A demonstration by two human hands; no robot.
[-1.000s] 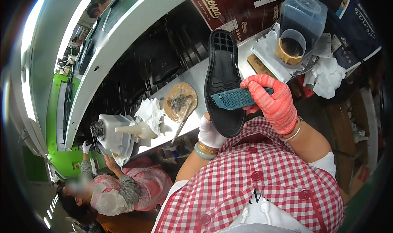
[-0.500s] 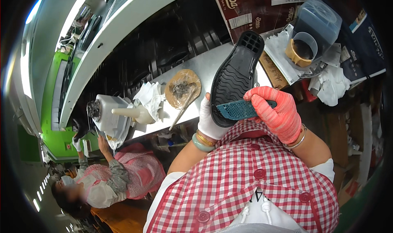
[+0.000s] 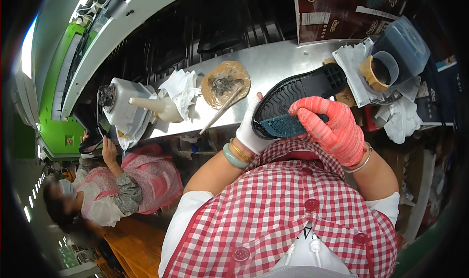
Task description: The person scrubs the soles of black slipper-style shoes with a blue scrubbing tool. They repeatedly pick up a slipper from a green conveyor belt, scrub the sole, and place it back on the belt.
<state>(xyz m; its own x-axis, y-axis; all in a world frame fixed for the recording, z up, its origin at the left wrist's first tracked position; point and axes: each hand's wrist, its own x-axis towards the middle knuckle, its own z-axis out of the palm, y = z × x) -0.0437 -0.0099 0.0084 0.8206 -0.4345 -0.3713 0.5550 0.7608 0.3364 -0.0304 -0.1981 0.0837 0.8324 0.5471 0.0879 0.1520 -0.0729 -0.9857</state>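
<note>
My left hand (image 3: 252, 131), in a white glove with bare fingertips, holds one end of a black shoe sole (image 3: 288, 93) from below and beside. The wavy tread faces up, and the far end, with a grid of square holes, points to the upper right. In a pinkish-red knit glove, my right hand (image 3: 332, 129) pinches a flat teal strip with a dotted surface (image 3: 279, 126), perhaps a brush. It lies across the near end of the sole and seems to touch it. My right fingers hide part of the strip.
Along the metal bench (image 3: 273, 58) lie a brown round pad (image 3: 215, 89) with a thin stick (image 3: 222, 109), white rags (image 3: 181, 89) and a cream nozzle bottle (image 3: 163, 108). Right are a cup in a tan holder (image 3: 375, 73) and boxes (image 3: 342, 14). A co-worker (image 3: 112, 180) works at left.
The sole has swung clockwise, its far end now lower and farther right. My right hand and the teal strip stay at its near end. My view has shifted slightly.
</note>
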